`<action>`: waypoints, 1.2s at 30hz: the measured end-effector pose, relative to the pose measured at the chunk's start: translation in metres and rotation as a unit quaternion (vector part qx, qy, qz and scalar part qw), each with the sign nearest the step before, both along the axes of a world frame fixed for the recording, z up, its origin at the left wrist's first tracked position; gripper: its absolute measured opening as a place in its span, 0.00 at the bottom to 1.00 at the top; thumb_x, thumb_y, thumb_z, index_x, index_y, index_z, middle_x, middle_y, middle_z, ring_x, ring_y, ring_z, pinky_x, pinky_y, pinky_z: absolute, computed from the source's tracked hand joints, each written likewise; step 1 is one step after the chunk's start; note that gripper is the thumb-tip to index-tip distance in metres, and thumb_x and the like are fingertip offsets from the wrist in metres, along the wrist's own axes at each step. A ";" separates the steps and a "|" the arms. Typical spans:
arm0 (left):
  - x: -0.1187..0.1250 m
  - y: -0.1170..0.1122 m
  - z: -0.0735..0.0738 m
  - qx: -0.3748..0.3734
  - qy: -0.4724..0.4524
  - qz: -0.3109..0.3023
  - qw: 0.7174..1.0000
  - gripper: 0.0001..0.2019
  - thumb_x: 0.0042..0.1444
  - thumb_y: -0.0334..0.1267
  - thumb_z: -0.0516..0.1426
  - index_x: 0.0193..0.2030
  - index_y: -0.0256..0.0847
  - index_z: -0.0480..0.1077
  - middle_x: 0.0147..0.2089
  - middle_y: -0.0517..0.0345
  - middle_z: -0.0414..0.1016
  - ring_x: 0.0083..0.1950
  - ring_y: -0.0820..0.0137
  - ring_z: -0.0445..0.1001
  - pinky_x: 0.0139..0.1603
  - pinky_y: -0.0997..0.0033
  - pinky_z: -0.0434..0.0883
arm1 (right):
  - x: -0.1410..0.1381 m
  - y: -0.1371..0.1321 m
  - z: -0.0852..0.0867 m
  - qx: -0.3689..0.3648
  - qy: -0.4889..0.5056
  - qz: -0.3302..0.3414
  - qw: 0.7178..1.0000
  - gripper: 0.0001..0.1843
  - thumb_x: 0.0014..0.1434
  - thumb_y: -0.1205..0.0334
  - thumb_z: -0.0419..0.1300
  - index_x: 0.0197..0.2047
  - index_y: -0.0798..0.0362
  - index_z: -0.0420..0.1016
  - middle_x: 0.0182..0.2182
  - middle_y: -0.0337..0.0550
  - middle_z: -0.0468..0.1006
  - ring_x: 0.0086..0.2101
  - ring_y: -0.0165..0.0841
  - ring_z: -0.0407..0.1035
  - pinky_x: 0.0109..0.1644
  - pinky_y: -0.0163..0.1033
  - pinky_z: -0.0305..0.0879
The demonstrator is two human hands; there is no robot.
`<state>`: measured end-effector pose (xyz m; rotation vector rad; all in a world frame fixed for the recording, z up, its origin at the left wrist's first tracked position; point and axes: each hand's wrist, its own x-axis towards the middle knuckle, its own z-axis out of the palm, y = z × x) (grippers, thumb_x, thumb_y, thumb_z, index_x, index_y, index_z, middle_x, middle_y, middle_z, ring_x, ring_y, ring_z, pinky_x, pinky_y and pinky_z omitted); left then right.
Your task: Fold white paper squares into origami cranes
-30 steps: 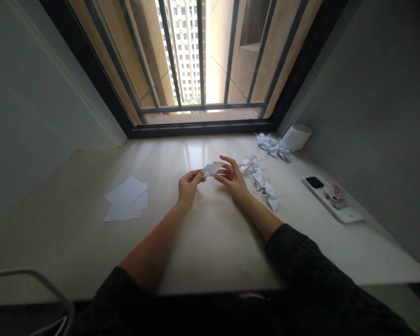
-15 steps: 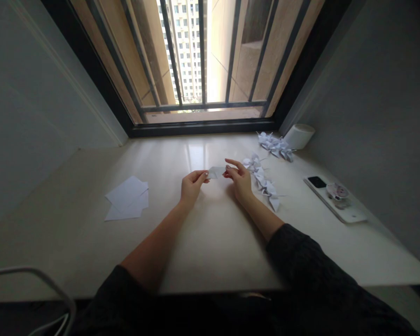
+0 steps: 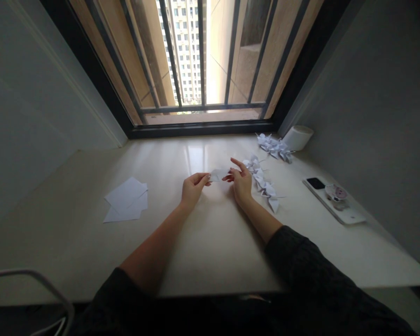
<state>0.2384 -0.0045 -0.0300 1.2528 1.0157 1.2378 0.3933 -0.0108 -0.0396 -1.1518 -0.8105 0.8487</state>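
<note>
A small folded piece of white paper point(image 3: 217, 175) is held up over the middle of the sill. My left hand point(image 3: 193, 187) pinches its left end between thumb and fingertips. At the other end, the thumb and bent fingers of my right hand point(image 3: 242, 183) hold the paper, while the index finger is raised away from it. Just right of that hand lies a row of white folded-paper cranes point(image 3: 262, 181). On the left rests a loose stack of white paper sheets point(image 3: 126, 198).
More paper cranes point(image 3: 273, 147) are bunched at the back right, beside a white paper roll point(image 3: 297, 137). A phone point(image 3: 332, 200) with a round grip lies near the right wall. The barred window point(image 3: 203, 107) closes off the back. A pale cable point(image 3: 31, 272) loops at lower left.
My right index finger has lifted and straightened, and the other right fingers have shifted at the paper's edge. My left hand keeps its pinch, nearly still.
</note>
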 end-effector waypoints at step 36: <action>-0.002 -0.007 0.003 0.082 0.050 -0.030 0.995 0.16 0.49 0.43 0.61 0.45 0.42 0.74 0.38 0.53 0.79 0.39 0.67 0.77 0.42 0.69 0.71 | -0.005 -0.009 0.007 0.036 -0.095 0.181 0.978 0.16 0.42 0.52 0.69 0.34 0.50 0.80 0.29 0.42 0.81 0.31 0.35 0.74 0.40 0.43 0.70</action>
